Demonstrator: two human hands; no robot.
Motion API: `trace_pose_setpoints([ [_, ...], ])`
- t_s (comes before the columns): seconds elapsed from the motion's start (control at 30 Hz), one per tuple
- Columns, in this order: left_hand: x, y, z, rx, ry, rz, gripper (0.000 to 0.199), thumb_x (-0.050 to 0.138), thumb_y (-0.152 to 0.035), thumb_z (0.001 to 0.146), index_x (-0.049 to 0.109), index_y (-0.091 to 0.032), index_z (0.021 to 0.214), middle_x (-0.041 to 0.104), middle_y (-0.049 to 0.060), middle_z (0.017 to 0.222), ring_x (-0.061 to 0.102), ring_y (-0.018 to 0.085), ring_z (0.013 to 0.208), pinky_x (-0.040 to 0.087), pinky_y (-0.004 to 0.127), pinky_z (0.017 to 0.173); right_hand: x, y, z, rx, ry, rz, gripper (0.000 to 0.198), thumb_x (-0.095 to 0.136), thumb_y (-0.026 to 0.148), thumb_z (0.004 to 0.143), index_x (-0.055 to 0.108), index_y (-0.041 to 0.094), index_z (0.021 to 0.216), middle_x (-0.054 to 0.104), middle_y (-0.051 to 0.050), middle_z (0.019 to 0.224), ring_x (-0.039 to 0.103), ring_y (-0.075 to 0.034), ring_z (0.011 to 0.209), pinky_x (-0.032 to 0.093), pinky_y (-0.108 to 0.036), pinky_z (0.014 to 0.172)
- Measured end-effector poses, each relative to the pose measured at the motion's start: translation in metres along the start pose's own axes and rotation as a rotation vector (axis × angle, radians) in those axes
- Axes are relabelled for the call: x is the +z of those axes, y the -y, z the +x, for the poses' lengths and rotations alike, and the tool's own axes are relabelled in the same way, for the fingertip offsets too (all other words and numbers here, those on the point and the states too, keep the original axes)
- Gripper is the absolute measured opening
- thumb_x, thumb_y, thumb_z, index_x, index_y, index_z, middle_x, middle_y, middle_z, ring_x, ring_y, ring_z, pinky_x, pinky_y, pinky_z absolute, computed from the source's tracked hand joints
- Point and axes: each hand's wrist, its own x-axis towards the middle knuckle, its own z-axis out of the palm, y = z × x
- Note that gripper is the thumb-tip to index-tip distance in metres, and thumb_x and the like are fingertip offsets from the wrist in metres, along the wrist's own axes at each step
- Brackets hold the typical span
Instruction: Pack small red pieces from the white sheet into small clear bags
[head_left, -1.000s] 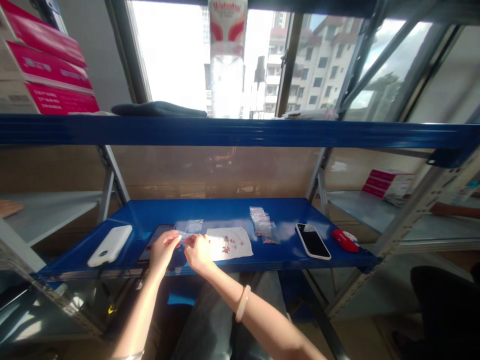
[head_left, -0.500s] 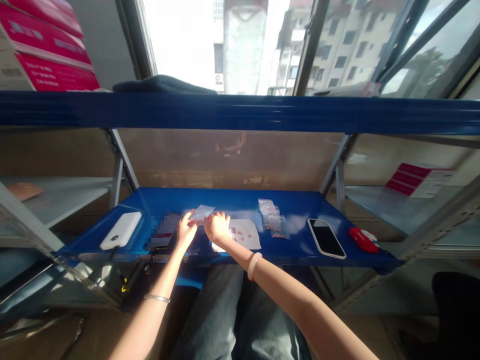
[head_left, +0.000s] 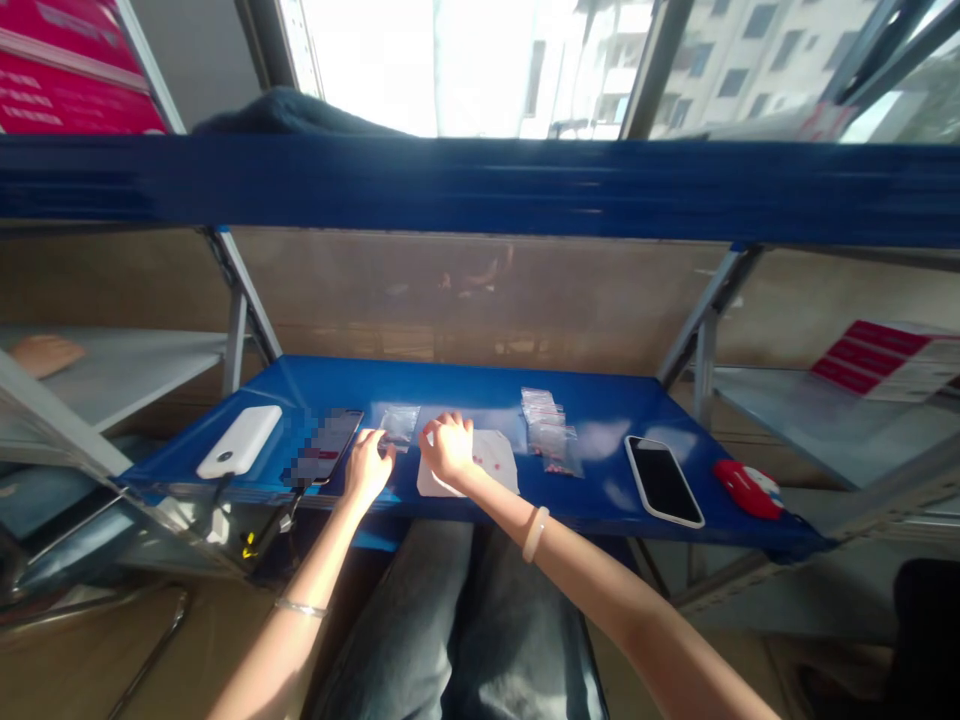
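Note:
My left hand (head_left: 369, 468) rests by the blue tabletop's front edge, thumb and fingers apart. Right at its fingertips lies a small clear plastic bag (head_left: 400, 424), flat on the table; whether they touch it is hard to tell. My right hand (head_left: 448, 448) is over a white sheet of paper (head_left: 496, 478), its fingers curled down. Whatever they pinch is hidden beneath the hand. A few small red pieces (head_left: 496, 466) are on the paper beside it. To the right, several clear bags (head_left: 544, 432) overlap in a row, with small reddish contents in the nearest.
A white power bank (head_left: 240, 440) and a dark phone (head_left: 334, 445) lie left. At right are a white-edged phone (head_left: 664, 482) and a red pouch-like object (head_left: 748, 489). A blue shelf beam (head_left: 480, 188) crosses above. At far left, another person's hand (head_left: 46, 355) shows.
The clear bag, earlier held up in my left hand, now lies on the table. My left hand has drawn back from it slightly. My right hand covers more of the paper; the view has shifted.

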Motion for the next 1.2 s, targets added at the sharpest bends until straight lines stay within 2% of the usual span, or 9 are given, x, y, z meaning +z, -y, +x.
trace_pose_setpoints([
  [0.1, -0.003, -0.002, -0.002, 0.017, 0.000, 0.037, 0.021, 0.054, -0.028, 0.075, 0.066, -0.018, 0.090, 0.063, 0.010, 0.098, 0.062, 0.026, 0.090, 0.047, 0.037, 0.086, -0.026, -0.037, 0.001, 0.019, -0.017, -0.037, 0.028, 0.040, 0.021, 0.089, 0.067, 0.017, 0.097, 0.063, -0.012, 0.103, 0.049, -0.026, 0.104, 0.034, -0.037, 0.086],
  [0.33, -0.004, -0.012, -0.003, 0.001, -0.063, 0.055, 0.025, 0.051, -0.035, 0.081, 0.067, -0.017, 0.088, 0.064, 0.010, 0.095, 0.062, 0.024, 0.085, 0.047, 0.034, 0.079, -0.082, -0.172, 0.000, 0.234, 0.190, -0.032, 0.032, 0.054, 0.001, 0.070, 0.070, 0.017, 0.092, 0.066, -0.012, 0.099, 0.058, -0.025, 0.096, 0.039, -0.031, 0.077],
  [0.5, -0.012, -0.015, -0.006, -0.071, -0.191, 0.025, 0.028, 0.049, -0.032, 0.081, 0.066, -0.015, 0.095, 0.064, 0.008, 0.093, 0.056, 0.016, 0.063, 0.047, 0.031, 0.071, -0.087, -0.210, -0.016, 0.304, 0.227, 0.010, 0.027, 0.059, 0.003, 0.069, 0.069, 0.013, 0.092, 0.067, -0.016, 0.093, 0.062, -0.024, 0.085, 0.040, -0.033, 0.071],
  [0.57, -0.019, -0.020, -0.016, -0.113, -0.266, -0.014, 0.030, 0.049, -0.032, 0.082, 0.065, -0.014, 0.098, 0.065, 0.008, 0.093, 0.053, 0.014, 0.060, 0.047, 0.031, 0.070, -0.090, -0.212, -0.017, 0.311, 0.234, 0.058, 0.020, 0.061, 0.005, 0.069, 0.069, 0.011, 0.085, 0.067, -0.017, 0.087, 0.063, -0.021, 0.078, 0.040, -0.030, 0.065],
  [0.7, -0.029, -0.037, -0.062, -0.267, -0.408, -0.219, 0.029, 0.050, -0.036, 0.083, 0.064, -0.017, 0.099, 0.066, 0.008, 0.103, 0.058, 0.017, 0.077, 0.047, 0.030, 0.075, -0.112, -0.207, -0.017, 0.319, 0.286, 0.177, 0.010, 0.062, 0.005, 0.068, 0.067, 0.007, 0.060, 0.062, -0.012, 0.057, 0.057, -0.014, 0.052, 0.038, -0.028, 0.054],
  [0.8, -0.023, -0.057, -0.107, -0.427, -0.312, -0.344, 0.033, 0.051, -0.042, 0.083, 0.062, -0.018, 0.104, 0.068, 0.007, 0.096, 0.059, 0.016, 0.067, 0.047, 0.027, 0.061, -0.133, -0.190, -0.023, 0.297, 0.273, 0.278, 0.015, 0.063, 0.012, 0.073, 0.068, 0.007, 0.059, 0.056, -0.007, 0.045, 0.050, -0.010, 0.042, 0.036, -0.026, 0.050],
  [0.9, -0.015, -0.082, -0.138, -0.319, -0.084, -0.360, 0.029, 0.052, -0.040, 0.084, 0.062, -0.018, 0.100, 0.067, 0.008, 0.096, 0.060, 0.017, 0.074, 0.047, 0.026, 0.063, -0.141, -0.156, -0.041, 0.227, 0.228, 0.382, 0.016, 0.062, 0.021, 0.076, 0.069, 0.011, 0.068, 0.059, -0.005, 0.051, 0.049, -0.008, 0.040, 0.036, -0.023, 0.047],
  [1.03, -0.016, -0.109, -0.149, -0.119, 0.035, -0.308, 0.024, 0.051, -0.036, 0.085, 0.061, -0.019, 0.099, 0.065, 0.006, 0.091, 0.057, 0.016, 0.074, 0.047, 0.027, 0.070, -0.128, -0.098, -0.080, 0.056, 0.183, 0.715, 0.019, 0.059, 0.031, 0.080, 0.067, 0.014, 0.084, 0.060, 0.000, 0.054, 0.049, -0.009, 0.040, 0.037, -0.021, 0.043],
  [1.2, -0.022, -0.119, -0.160, -0.022, 0.091, -0.334, 0.019, 0.053, -0.034, 0.083, 0.060, -0.020, 0.072, 0.061, 0.005, 0.072, 0.057, 0.018, 0.071, 0.046, 0.028, 0.069, -0.079, -0.058, -0.123, -0.076, 0.550, 1.232, 0.036, 0.062, 0.047, 0.078, 0.065, 0.014, 0.094, 0.061, -0.001, 0.061, 0.052, -0.010, 0.045, 0.038, -0.020, 0.041],
])
